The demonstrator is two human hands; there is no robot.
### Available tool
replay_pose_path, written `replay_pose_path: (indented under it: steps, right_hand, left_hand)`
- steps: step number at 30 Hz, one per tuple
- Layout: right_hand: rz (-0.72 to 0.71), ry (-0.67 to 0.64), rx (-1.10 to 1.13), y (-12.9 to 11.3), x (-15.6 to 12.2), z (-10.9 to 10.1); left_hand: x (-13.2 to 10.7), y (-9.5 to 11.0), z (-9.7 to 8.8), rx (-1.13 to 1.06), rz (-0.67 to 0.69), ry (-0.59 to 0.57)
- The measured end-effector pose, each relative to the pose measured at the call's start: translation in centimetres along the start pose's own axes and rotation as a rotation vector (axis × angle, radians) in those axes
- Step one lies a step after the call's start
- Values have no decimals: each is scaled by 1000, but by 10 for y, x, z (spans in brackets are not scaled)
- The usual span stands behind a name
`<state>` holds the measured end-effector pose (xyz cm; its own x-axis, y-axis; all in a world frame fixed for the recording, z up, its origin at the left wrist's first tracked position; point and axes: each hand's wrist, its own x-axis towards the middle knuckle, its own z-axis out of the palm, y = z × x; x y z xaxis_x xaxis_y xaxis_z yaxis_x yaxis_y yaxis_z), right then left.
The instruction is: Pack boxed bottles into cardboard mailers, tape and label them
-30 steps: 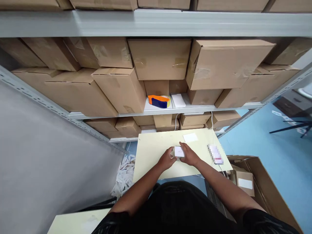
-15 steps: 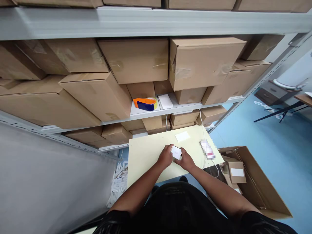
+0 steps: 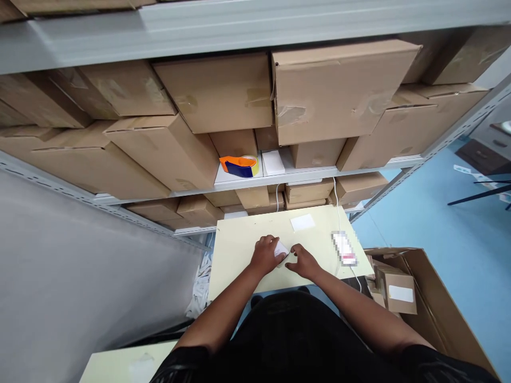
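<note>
Above the pale yellow table point(image 3: 235, 255), my left hand point(image 3: 266, 254) is closed around a small white box point(image 3: 281, 249), thumb across its near side. The fingers cover much of the box. Just to the right, my right hand point(image 3: 304, 264) has its thumb and fingers apart, with a gap to the box and nothing visible in it. A flat white card point(image 3: 302, 222) lies farther back on the table. Right of my right hand lies a blurred-out flat device point(image 3: 344, 249) with a white cable.
Shelves point(image 3: 311, 174) of cardboard boxes point(image 3: 339, 96) rise behind the table. An orange and blue tape dispenser point(image 3: 239, 166) and a white box point(image 3: 273, 163) sit on one shelf. On the right floor stands a large open carton point(image 3: 435, 298) holding smaller boxes.
Both hands held the white box before; now my right hand has let go and opened beside it. My left hand keeps the box, now turned. The whole view has shifted slightly.
</note>
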<state>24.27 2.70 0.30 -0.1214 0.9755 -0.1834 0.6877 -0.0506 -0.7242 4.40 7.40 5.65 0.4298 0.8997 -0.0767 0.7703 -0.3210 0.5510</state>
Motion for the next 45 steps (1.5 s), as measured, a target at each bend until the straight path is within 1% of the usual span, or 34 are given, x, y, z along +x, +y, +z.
replay_pose_path:
  steps: [2, 5, 8, 12, 15, 17, 19, 21, 23, 26, 27, 28, 30, 32, 35, 39, 43, 45]
  right_hand:
    - [10, -34, 23, 2, 9, 0]
    - [-24, -120, 65, 4, 18, 4]
    - [-53, -199, 73, 4, 20, 12]
    - [-45, -168, 93, 2, 14, 21]
    - [-58, -195, 79, 1, 16, 22]
    - [-63, -202, 59, 0, 21, 20]
    - [-75, -165, 63, 0, 26, 18]
    - [-76, -121, 96, 0, 28, 15]
    - [-36, -126, 116, 1, 26, 14]
    - [44, -158, 126, 1, 18, 15]
    - [58, -158, 125, 1, 16, 15]
    - [65, -155, 126, 1, 14, 16]
    - [72, -154, 119, 0, 12, 16]
    - [71, -166, 111, -1, 11, 16]
    - [67, -172, 106, -3, 9, 15]
    - [78, -178, 96, -5, 8, 14]
    - [60, -164, 101, -3, 10, 12]
    - [59, -182, 114, 0, 10, 12]
  left_hand:
    - [-2, 0, -7, 5, 4, -39]
    - [-3, 3, -16, -16, 77, -139]
    - [-2, 7, -22, -2, 150, -206]
    - [0, 10, -21, 20, 242, -268]
    - [3, 11, -16, -29, 258, -296]
    - [7, 11, -12, -55, 300, -320]
    - [12, 11, -12, -80, 363, -348]
    - [18, 8, -16, -123, 397, -374]
    - [26, 3, -24, -151, 368, -366]
    - [34, -8, -38, -113, 275, -271]
    - [35, -12, -41, -94, 256, -267]
    - [35, -16, -43, -74, 247, -287]
    - [31, -21, -43, -35, 257, -370]
    - [26, -22, -37, -11, 274, -409]
    - [20, -17, -26, -30, 265, -380]
    - [22, -6, -16, -52, 173, -369]
    - [24, -1, -23, -48, 174, -385]
    - [23, -2, -29, -35, 167, -353]
